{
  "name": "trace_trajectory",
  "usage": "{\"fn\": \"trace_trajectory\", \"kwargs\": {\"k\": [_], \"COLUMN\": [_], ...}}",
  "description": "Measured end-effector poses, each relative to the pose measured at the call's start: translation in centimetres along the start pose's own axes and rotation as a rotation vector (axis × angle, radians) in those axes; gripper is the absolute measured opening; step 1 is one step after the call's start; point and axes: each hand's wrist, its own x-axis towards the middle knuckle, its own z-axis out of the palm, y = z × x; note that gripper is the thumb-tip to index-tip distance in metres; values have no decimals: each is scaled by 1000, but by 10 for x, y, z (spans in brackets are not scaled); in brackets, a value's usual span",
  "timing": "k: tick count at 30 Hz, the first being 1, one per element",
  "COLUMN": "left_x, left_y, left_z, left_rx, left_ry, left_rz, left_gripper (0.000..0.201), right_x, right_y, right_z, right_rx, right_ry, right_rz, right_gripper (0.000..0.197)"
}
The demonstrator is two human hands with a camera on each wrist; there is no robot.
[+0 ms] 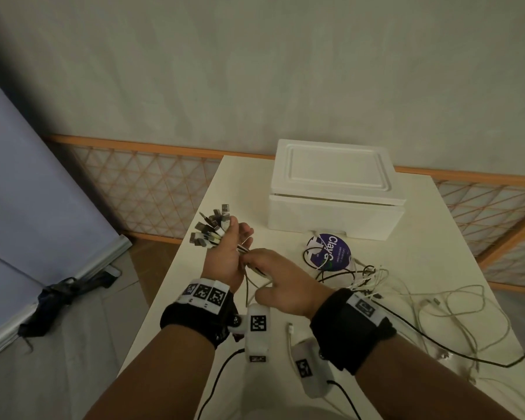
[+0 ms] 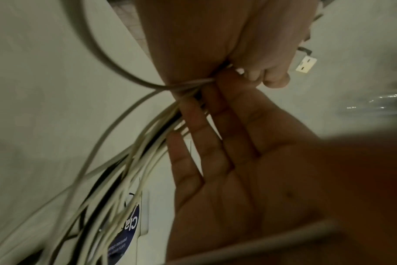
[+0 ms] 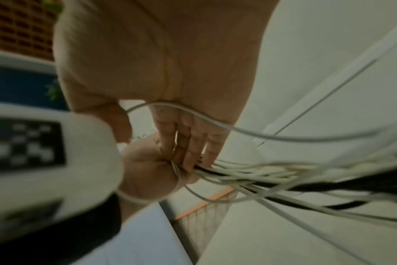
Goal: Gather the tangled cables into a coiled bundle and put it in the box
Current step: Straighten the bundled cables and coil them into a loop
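My left hand (image 1: pixel 232 247) grips a bunch of white and black cables just below their USB plugs (image 1: pixel 211 227), which fan out up and to the left. The left wrist view shows this left hand (image 2: pixel 249 53) as a fist around the strands (image 2: pixel 129 161). My right hand (image 1: pixel 273 277) lies with straight fingers (image 3: pixel 188 152) against the same strands (image 3: pixel 272 175) right under the left fist (image 3: pixel 147 172). The rest of the cables (image 1: pixel 373 280) trail in a tangle across the table to the right. The white foam box (image 1: pixel 337 189) stands at the table's back with its lid on.
A round purple label (image 1: pixel 328 250) lies under the tangle in front of the box. One black cable (image 1: pixel 437 344) and several white ones run toward the table's right front corner (image 1: pixel 522 359). An orange lattice rail (image 1: pixel 146 189) stands behind the table. A dark umbrella (image 1: pixel 61 298) lies on the floor at left.
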Motion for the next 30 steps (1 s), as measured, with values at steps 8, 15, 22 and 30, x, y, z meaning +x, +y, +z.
{"fn": "trace_trajectory", "kwargs": {"k": [8,15,22,30], "left_x": [-1,-7,-7,5], "left_y": [5,11,6,24], "left_z": [-3,3,-1,-8], "left_rx": [55,54,84,-73], "left_ry": [-120,-136,-149,46], "left_rz": [-42,-92,-103,-49], "left_gripper": [47,59,51,30], "right_x": [4,25,24,0], "right_y": [17,21,19,82], "right_z": [14,4,9,-17], "right_rx": [348,441,-63,-172], "right_ry": [29,95,32,93], "right_rz": [52,315,240,603], "right_gripper": [86,35,39,55]}}
